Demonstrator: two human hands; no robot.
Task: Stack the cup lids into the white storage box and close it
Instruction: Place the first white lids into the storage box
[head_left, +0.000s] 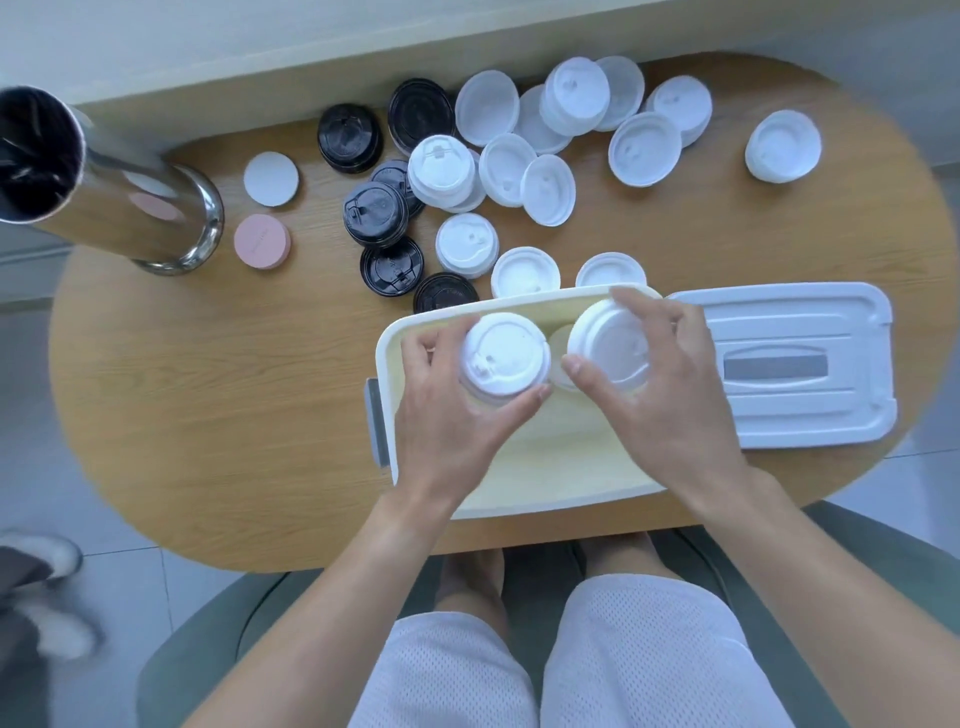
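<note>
Holding a stack of lids in each hand over the open box, head view only.

Left hand (447, 395): fingers curled round a short stack of white lids (504, 358), thumb on the near side, fingertips wrapping the far-left edge. Grip is from the side, I'd say so the stack stays aligned going down.

Right hand (660, 389): fingers spread and curled over a second white stack (608, 348), thumb at its near-left edge, index over the far rim. This stack looks tilted, underside towards me. Between the two thumbs a single lid (561, 353) lies lower in the box; can't tell if it's on the floor.

White box (545, 467) sits directly under both palms, mostly empty. Its cover (784, 364) lies flat just right of my right knuckles, off the box, so closing is not yet done.

Beyond the fingertips: loose white lids (550, 130) and black lids (374, 208) scattered on the wooden table (208, 415). Far left, a steel tube (104, 182), a pink disc (261, 242) and a white disc (270, 179).

Both forearms come in from the near edge, wrists angled inward, converging over the box.

Judgement: early in the job, most lids still outside.
</note>
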